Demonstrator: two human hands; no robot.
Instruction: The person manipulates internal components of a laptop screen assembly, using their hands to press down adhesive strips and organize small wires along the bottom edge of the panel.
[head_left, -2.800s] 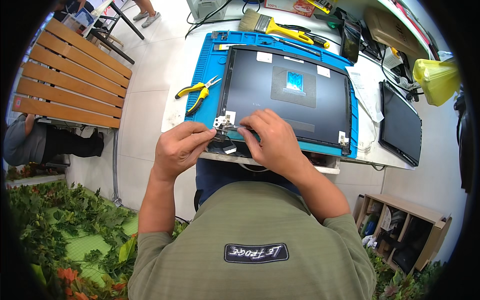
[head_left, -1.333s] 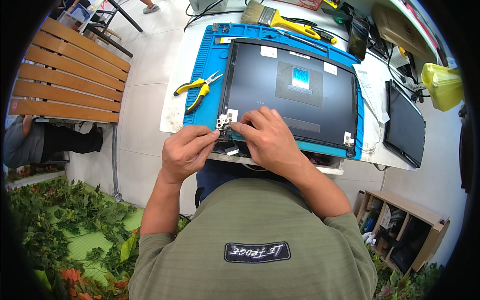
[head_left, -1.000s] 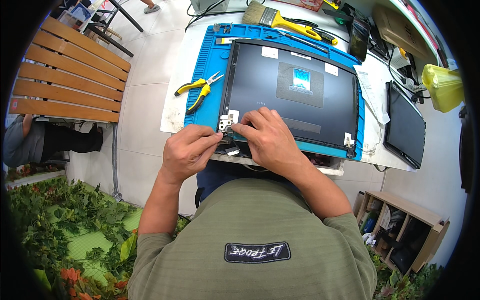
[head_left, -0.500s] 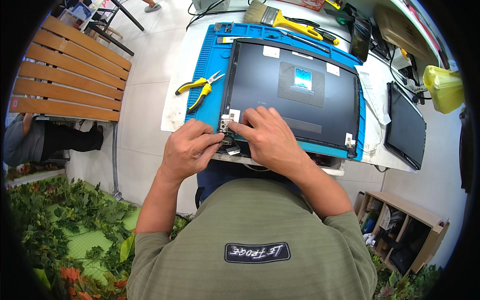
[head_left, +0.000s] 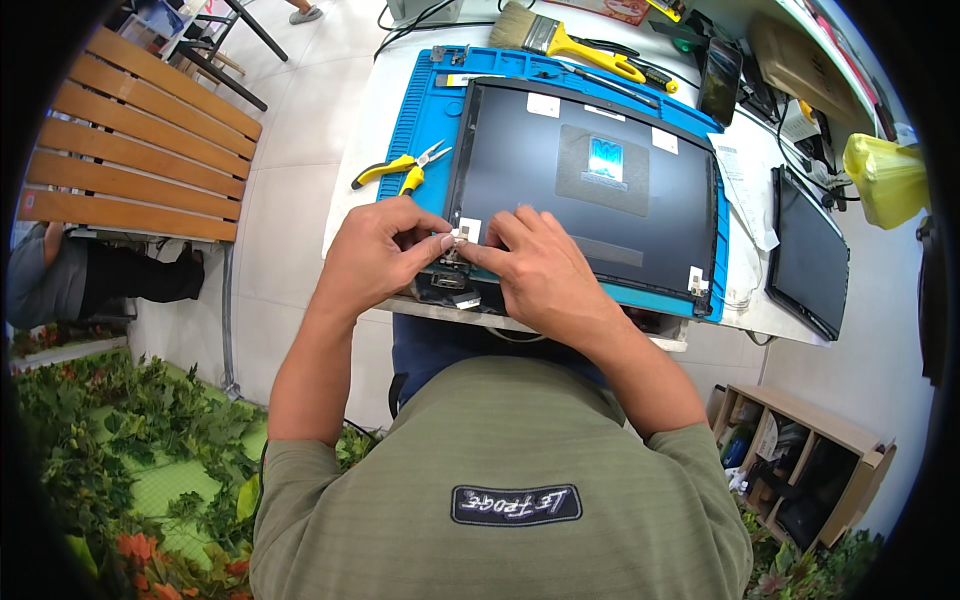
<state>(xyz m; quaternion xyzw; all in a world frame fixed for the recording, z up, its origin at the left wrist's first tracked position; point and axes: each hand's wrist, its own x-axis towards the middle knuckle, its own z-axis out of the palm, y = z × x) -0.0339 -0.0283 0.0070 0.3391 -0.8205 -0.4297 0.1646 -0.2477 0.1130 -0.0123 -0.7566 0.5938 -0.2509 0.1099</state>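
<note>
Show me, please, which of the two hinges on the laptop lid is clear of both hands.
The right hinge, at the near right corner of the laptop lid, lies untouched; the left hand and right hand are at the left hinge.

I'd call this room a repair workshop. Pliers (head_left: 385,170), a brush (head_left: 573,47), a blue mat (head_left: 415,125) and a laptop lid (head_left: 530,160) share one cluttered desk (head_left: 375,125).
</note>
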